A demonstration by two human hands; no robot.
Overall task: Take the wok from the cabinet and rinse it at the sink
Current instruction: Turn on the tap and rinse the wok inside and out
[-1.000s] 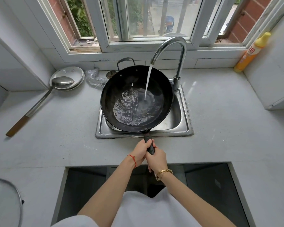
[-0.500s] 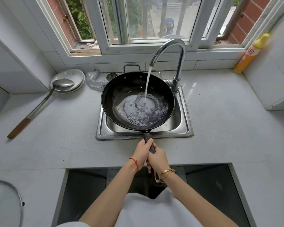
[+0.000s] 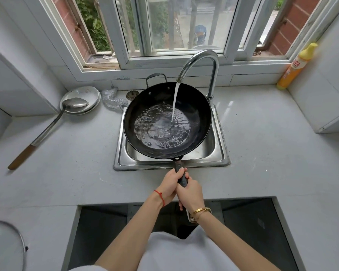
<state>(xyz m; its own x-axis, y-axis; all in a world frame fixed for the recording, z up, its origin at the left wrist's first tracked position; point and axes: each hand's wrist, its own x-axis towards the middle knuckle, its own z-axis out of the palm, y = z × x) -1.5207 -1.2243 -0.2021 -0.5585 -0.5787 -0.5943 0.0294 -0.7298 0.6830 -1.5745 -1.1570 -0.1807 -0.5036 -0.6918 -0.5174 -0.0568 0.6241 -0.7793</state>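
Wok (image 3: 194, 106): tilt shifted between pictures; far loop handle moved from left of the tap stream toward centre. Water (image 3: 160, 130): pool swirled from left, to right, now spread wide beyond the hands.

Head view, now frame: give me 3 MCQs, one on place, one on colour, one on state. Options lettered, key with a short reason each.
1. Where does the ladle's bowl rest?
A. in the sink
B. on the stacked plates left of the sink
C. inside the wok

2. What colour is the bottle by the right-hand wall?
A. yellow and orange
B. blue
C. green

3. What is the state of the faucet?
A. off
B. dripping onto the counter
C. running into the wok

Key:
1 B: the ladle lies with its bowl on the plates, its handle stretching out over the counter.
2 A: the bottle has a yellow top and an orange body.
3 C: a stream falls from the faucet into the wok, which the left hand and right hand hold by its handle over the sink.
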